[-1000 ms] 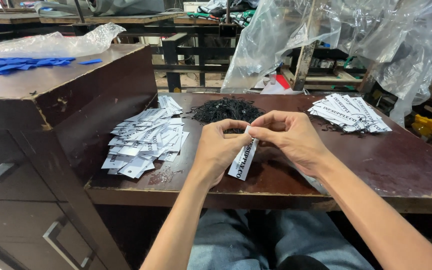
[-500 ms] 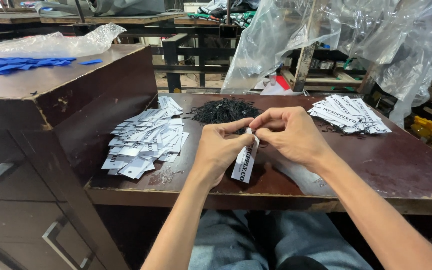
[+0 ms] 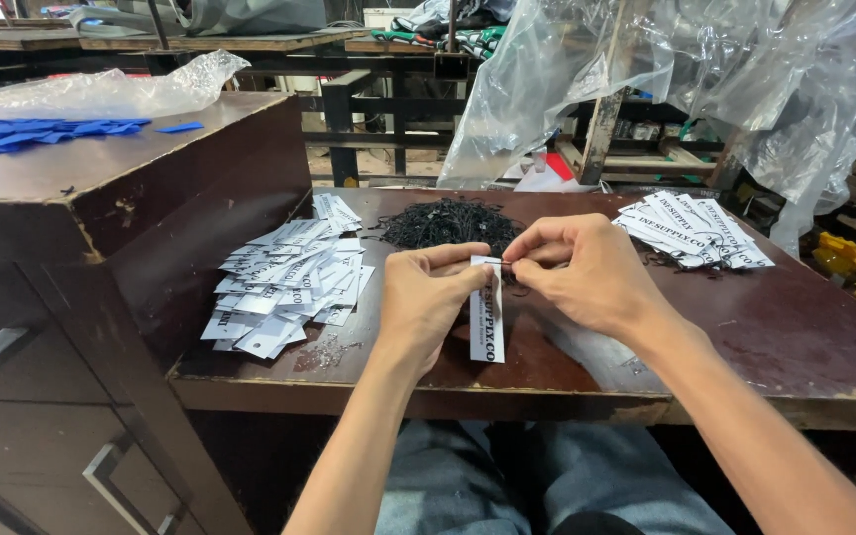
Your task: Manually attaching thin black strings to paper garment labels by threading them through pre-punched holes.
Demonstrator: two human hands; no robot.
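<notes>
Both hands pinching one white tag over the bench

Dark wooden bench [image 3: 745,347] has a spread of white tags [image 3: 284,287] on the left, a neater stack [image 3: 691,228] far right, and a black string heap [image 3: 448,223] between. Left hand [image 3: 423,302] and right hand [image 3: 582,277] meet, fingertips pinching the top of a hanging tag [image 3: 486,322].

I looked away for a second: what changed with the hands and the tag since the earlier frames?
The white paper tag swung from a slant to hanging straight down, pinched at its top by the left hand and right hand, which barely shifted. Both tag piles, left and right, and the black string heap stayed put.
</notes>
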